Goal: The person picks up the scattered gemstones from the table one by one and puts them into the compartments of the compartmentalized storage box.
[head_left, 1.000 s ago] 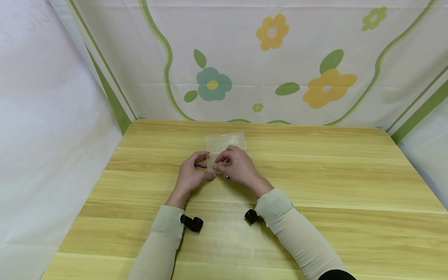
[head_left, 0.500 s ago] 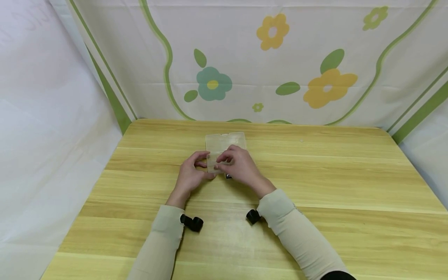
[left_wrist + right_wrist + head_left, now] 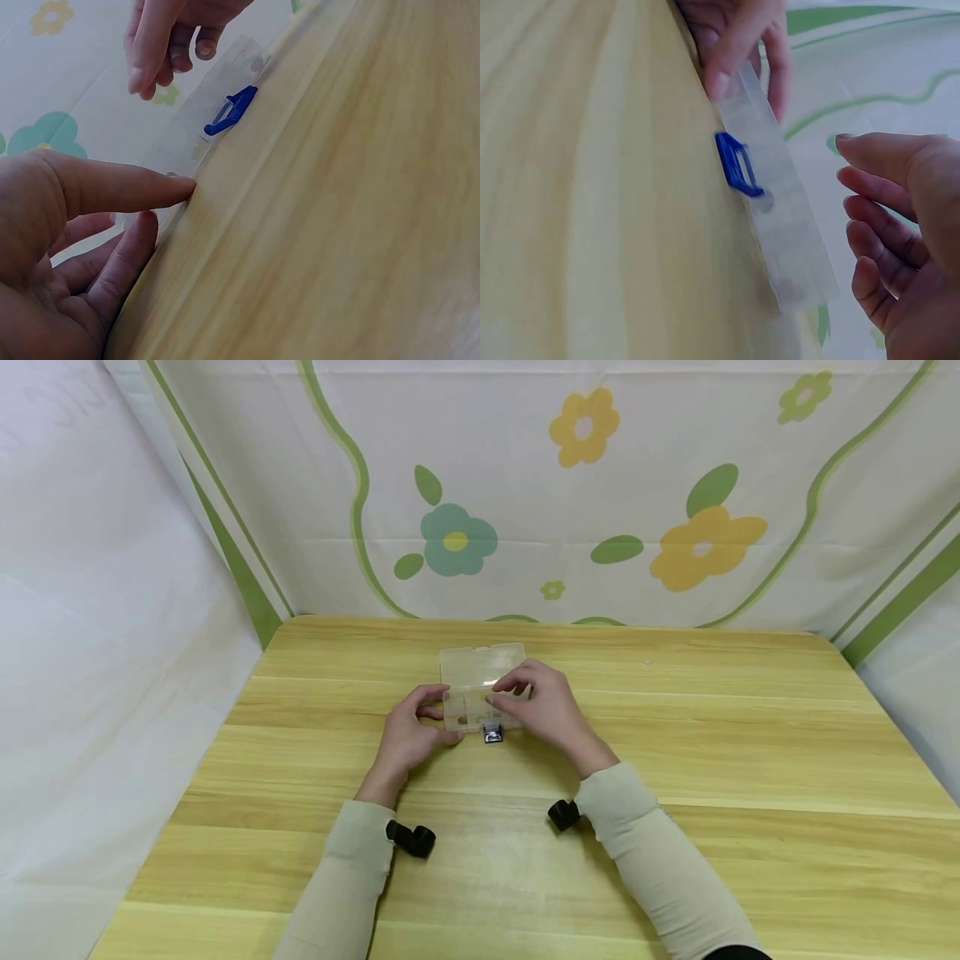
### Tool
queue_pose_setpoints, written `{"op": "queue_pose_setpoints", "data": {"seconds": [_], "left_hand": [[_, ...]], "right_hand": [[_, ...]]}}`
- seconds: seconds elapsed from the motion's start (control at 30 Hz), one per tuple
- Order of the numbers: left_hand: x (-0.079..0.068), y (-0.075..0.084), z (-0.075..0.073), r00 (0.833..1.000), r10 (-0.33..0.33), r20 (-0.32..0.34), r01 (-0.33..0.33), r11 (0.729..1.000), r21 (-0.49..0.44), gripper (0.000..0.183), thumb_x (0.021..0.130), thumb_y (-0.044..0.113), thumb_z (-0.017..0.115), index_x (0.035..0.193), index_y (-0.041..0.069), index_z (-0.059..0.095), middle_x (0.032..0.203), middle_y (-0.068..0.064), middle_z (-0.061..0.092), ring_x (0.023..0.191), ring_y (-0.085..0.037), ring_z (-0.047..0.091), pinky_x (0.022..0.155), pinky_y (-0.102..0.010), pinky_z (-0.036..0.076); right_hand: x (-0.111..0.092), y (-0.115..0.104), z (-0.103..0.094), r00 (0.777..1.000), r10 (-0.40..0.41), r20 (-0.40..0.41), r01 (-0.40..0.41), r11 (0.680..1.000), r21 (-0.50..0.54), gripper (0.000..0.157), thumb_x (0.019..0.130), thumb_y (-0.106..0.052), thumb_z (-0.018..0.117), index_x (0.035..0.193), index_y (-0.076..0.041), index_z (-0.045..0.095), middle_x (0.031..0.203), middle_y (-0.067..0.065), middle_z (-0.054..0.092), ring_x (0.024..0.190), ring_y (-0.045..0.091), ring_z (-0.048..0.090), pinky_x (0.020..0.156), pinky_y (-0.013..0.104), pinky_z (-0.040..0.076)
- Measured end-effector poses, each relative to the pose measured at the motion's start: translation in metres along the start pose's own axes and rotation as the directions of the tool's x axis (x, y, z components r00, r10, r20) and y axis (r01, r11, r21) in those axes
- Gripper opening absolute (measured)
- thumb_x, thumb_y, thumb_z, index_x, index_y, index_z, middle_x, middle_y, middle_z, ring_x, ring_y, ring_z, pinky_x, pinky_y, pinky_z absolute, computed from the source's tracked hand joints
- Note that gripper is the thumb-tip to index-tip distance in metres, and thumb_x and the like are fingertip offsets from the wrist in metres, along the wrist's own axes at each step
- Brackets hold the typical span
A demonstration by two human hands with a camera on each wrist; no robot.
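Observation:
A clear plastic compartment box (image 3: 474,714) lies on the table with its see-through lid (image 3: 480,667) raised at the back. A blue latch (image 3: 735,165) sticks out from its front side. My left hand (image 3: 411,727) holds the box's left end, thumb at the front corner and fingers behind. Over the right part of the box hovers my right hand (image 3: 547,702), its fingers loosely bent. In the right wrist view, a gap shows between its thumb and fingers, with nothing held. Small blurred spots (image 3: 789,289) show through the box wall.
The wooden table (image 3: 712,760) ends at a white cloth backdrop (image 3: 525,485) printed with flowers. A tiny pale speck (image 3: 647,662) lies on the table at the back right. Black wrist cameras (image 3: 411,839) sit at both cuffs.
My right hand has moved right and slightly up from the box's middle, uncovering its compartments and the blue latch. My left hand keeps its place on the box.

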State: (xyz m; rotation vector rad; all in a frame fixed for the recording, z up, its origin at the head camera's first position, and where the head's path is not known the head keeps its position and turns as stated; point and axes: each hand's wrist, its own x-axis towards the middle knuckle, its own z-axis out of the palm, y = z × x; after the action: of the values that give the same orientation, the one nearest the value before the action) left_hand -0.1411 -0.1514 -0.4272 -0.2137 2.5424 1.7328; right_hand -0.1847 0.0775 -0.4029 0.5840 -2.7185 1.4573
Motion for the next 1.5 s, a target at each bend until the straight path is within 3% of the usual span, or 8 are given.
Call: {"op": "queue_pose_setpoints", "data": {"seconds": [0.33,1.03,1.5], "left_hand": [[-0.001,0.001,0.001,1.000,-0.003,-0.010,0.003,1.000,0.001,0.077,0.075,-0.004,0.093,0.144,0.019,0.067,0.140,-0.008,0.070,0.115,-0.027,0.065,0.102,-0.041,0.049],[-0.002,0.000,0.001,1.000,0.004,-0.010,-0.003,1.000,0.006,0.077,0.075,-0.003,0.093,0.144,0.019,0.067,0.141,-0.008,0.069,0.114,-0.026,0.065,0.097,-0.037,0.049],[-0.001,-0.001,0.002,1.000,0.015,-0.013,-0.015,1.000,0.007,0.077,0.074,-0.004,0.093,0.144,0.019,0.067,0.144,-0.006,0.069,0.116,-0.027,0.066,0.104,-0.044,0.051]], "right_hand": [[-0.002,0.020,-0.018,0.996,0.048,-0.080,-0.047,0.999,0.021,0.011,0.095,-0.025,0.084,0.102,-0.016,0.083,0.107,0.003,0.073,0.097,0.023,0.065,0.083,0.038,0.053],[-0.003,0.061,-0.050,0.964,0.226,-0.137,-0.230,0.973,-0.011,0.017,0.099,-0.024,0.080,0.111,-0.012,0.081,0.118,0.010,0.071,0.103,0.027,0.064,0.086,0.038,0.051],[-0.002,0.080,-0.058,0.956,0.236,-0.173,-0.243,0.970,-0.020,0.018,0.099,-0.022,0.078,0.112,-0.010,0.081,0.114,0.012,0.069,0.101,0.027,0.064,0.089,0.039,0.051]]}}
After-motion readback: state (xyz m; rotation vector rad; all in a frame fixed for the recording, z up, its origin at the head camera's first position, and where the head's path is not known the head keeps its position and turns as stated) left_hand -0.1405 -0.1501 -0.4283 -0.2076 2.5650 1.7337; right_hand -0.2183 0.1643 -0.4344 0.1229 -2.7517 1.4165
